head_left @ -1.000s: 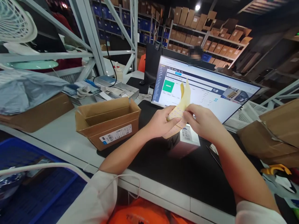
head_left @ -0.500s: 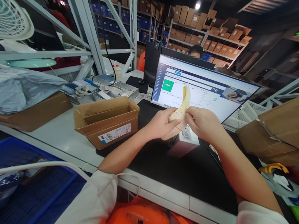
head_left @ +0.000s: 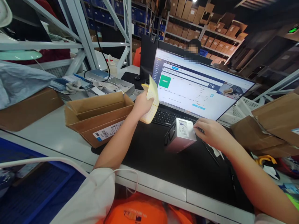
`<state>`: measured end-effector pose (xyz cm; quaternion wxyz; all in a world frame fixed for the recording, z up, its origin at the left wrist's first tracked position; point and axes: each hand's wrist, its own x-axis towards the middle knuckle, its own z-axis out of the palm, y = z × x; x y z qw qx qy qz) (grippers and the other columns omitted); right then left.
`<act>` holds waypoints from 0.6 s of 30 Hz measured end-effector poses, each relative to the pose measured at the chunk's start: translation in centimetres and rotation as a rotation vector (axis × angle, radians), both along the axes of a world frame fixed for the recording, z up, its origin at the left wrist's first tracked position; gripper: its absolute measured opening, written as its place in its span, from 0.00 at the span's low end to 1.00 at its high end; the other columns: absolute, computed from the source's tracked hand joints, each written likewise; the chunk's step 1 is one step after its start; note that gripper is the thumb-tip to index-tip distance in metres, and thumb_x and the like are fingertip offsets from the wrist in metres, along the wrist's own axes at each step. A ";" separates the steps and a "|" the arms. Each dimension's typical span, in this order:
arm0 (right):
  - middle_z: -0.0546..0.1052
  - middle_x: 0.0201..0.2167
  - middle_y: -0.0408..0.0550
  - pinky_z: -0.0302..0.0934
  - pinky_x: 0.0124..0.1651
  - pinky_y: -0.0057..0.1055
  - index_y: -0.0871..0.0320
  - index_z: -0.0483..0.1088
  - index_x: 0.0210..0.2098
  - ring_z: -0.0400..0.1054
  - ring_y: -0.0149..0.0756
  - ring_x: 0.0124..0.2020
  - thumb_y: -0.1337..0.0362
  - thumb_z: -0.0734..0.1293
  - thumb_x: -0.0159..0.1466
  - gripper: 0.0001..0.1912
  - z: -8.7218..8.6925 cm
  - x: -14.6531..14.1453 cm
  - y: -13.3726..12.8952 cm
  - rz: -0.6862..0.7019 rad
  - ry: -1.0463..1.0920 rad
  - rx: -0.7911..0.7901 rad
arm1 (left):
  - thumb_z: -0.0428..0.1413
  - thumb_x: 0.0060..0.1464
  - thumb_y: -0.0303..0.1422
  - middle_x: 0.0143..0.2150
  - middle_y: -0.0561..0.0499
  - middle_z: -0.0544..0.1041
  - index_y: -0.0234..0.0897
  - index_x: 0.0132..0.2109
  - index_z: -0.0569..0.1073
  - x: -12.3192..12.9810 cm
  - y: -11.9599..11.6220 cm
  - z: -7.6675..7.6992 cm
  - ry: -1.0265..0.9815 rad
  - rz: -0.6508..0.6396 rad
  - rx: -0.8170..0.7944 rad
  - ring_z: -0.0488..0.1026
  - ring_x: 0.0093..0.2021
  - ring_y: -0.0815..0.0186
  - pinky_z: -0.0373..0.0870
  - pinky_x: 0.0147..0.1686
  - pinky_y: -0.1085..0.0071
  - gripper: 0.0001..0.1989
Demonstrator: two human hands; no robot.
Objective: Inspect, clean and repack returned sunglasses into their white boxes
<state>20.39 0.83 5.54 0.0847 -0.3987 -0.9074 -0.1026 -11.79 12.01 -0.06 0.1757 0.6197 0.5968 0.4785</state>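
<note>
While the left hand [head_left: 141, 105] clutches the yellow paper [head_left: 153, 92] near the open carton [head_left: 102, 116], the right hand [head_left: 211, 131], half curled, meets the white box's [head_left: 183, 134] edge on the black mat [head_left: 158, 163]; gripping or not, can't tell!

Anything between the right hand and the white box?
Nothing visible. The right hand is at the box's right edge; contact is unclear. The yellow sheet is off to the left in the left hand, clear of that gap.
</note>
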 end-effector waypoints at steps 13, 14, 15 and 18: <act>0.73 0.59 0.59 0.69 0.60 0.51 0.58 0.72 0.61 0.71 0.51 0.57 0.53 0.64 0.72 0.22 -2.8 1.5 -2.7 0.002 0.186 -0.130 | 0.55 0.63 0.28 0.57 0.39 0.80 0.31 0.56 0.74 0.2 4.5 -5.3 -0.211 0.091 -0.190 0.79 0.54 0.53 0.75 0.55 0.61 0.15; 0.72 0.60 0.60 0.69 0.61 0.53 0.58 0.70 0.63 0.71 0.52 0.58 0.51 0.66 0.71 0.26 -3.5 1.6 -3.0 -0.006 0.208 -0.115 | 0.54 0.64 0.28 0.58 0.38 0.79 0.30 0.57 0.73 0.1 4.7 -5.6 -0.230 0.118 -0.196 0.79 0.54 0.54 0.76 0.55 0.62 0.16; 0.71 0.60 0.61 0.69 0.61 0.53 0.58 0.68 0.65 0.70 0.54 0.59 0.50 0.66 0.71 0.28 -4.1 1.7 -3.2 -0.016 0.228 -0.093 | 0.53 0.65 0.28 0.59 0.38 0.78 0.30 0.59 0.72 0.0 4.9 -5.8 -0.245 0.143 -0.201 0.79 0.55 0.54 0.76 0.54 0.62 0.17; 0.72 0.59 0.61 0.69 0.61 0.54 0.56 0.67 0.66 0.69 0.54 0.59 0.52 0.66 0.72 0.27 -5.6 1.4 -3.5 -0.041 0.288 -0.034 | 0.51 0.66 0.28 0.61 0.37 0.76 0.29 0.62 0.68 -0.2 5.2 -6.2 -0.260 0.198 -0.220 0.78 0.55 0.56 0.76 0.54 0.64 0.19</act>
